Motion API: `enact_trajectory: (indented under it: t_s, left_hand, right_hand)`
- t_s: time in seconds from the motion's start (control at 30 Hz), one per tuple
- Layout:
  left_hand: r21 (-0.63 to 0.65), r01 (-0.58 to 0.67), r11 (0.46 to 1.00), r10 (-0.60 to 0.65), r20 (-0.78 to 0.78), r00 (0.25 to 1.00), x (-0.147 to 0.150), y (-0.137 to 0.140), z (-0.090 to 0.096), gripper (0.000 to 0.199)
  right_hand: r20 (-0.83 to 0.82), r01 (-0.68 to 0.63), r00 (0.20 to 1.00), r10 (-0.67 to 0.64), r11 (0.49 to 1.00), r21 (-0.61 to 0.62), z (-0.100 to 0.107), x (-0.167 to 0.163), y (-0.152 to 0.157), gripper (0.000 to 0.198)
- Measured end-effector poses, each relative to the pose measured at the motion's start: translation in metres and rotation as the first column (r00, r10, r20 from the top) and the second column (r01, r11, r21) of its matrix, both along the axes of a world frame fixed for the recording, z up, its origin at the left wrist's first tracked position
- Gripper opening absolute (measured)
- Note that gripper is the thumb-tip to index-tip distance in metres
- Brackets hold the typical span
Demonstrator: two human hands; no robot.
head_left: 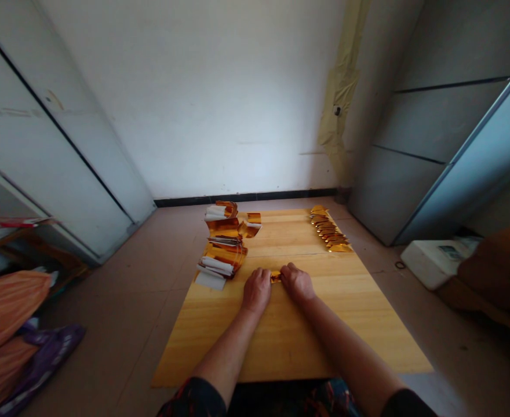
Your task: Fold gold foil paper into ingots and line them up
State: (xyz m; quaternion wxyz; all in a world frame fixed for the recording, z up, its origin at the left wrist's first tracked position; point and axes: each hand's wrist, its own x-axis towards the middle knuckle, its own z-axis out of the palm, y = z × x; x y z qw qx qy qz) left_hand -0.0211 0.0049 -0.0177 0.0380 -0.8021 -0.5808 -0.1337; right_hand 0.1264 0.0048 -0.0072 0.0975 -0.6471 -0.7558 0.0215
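Note:
Both hands meet over the middle of the wooden table. My left hand (257, 288) is closed on the left end of a small piece of shiny gold foil paper (276, 277). The fingers of my right hand (297, 282) are closed on its right end. Only the short middle stretch of the foil shows between them; its ends are hidden by the fingers. Beyond my left hand lie loose stacks of gold foil sheets (226, 250) with pale undersides. At the far right of the table, a row of folded gold foil pieces (330, 230) lies overlapping.
The wooden table (359, 324) has its far edge close to the white wall (237, 116). A grey fridge-like cabinet (411, 168) and a white box (429, 263) stand to the right. Orange and purple bags (11, 324) lie on the left.

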Motion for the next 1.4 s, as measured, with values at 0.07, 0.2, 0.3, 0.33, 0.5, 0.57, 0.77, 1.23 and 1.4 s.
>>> enact_trajectory:
  t_s: [0.07, 0.2, 0.3, 0.33, 0.5, 0.57, 0.77, 1.23, 1.4]
  left_hand:
    - [-0.030, -0.010, 0.999, 0.011, 0.025, 1.000, 0.000, 0.000, 0.002, 0.016]
    - [-0.063, -0.046, 0.997, 0.052, 0.096, 0.994, 0.001, 0.000, 0.005, 0.017]
    - [-0.064, -0.070, 0.995, 0.078, 0.122, 0.990, 0.003, 0.000, 0.004, 0.017]
    - [-0.062, -0.074, 0.995, 0.081, 0.123, 0.989, 0.004, 0.000, 0.004, 0.018]
    - [-0.057, -0.101, 0.993, 0.107, 0.105, 0.989, 0.006, 0.001, 0.003, 0.020]
    - [-0.049, -0.116, 0.992, 0.121, 0.111, 0.986, 0.008, 0.001, 0.002, 0.020]
    - [-0.058, -0.165, 0.985, 0.170, 0.101, 0.980, 0.012, 0.002, 0.004, 0.021]
    - [-0.087, -0.165, 0.982, 0.176, 0.133, 0.975, 0.012, -0.001, 0.009, 0.020]
    - [-0.109, -0.155, 0.982, 0.172, 0.170, 0.970, 0.010, -0.003, 0.010, 0.027]
  right_hand:
    - [-0.011, 0.032, 0.999, -0.032, 0.999, 0.022, -0.002, -0.002, -0.001, 0.019]
    - [-0.021, 0.070, 0.997, -0.069, 0.997, 0.042, -0.002, -0.006, -0.003, 0.018]
    - [-0.007, 0.070, 0.998, -0.069, 0.997, 0.033, 0.001, -0.008, -0.005, 0.016]
    - [0.001, 0.063, 0.998, -0.063, 0.998, 0.030, 0.001, -0.009, -0.005, 0.016]
    - [0.034, 0.048, 0.998, -0.049, 0.999, 0.023, 0.001, -0.009, -0.007, 0.018]
    - [0.038, 0.054, 0.998, -0.055, 0.998, 0.026, 0.000, -0.008, -0.007, 0.018]
    - [0.031, 0.057, 0.998, -0.057, 0.998, 0.015, 0.003, -0.009, -0.009, 0.016]
    - [-0.062, 0.069, 0.996, -0.066, 0.996, 0.049, 0.001, -0.007, -0.009, 0.013]
    - [-0.108, 0.032, 0.994, -0.024, 0.997, 0.076, -0.001, -0.002, -0.010, 0.012]
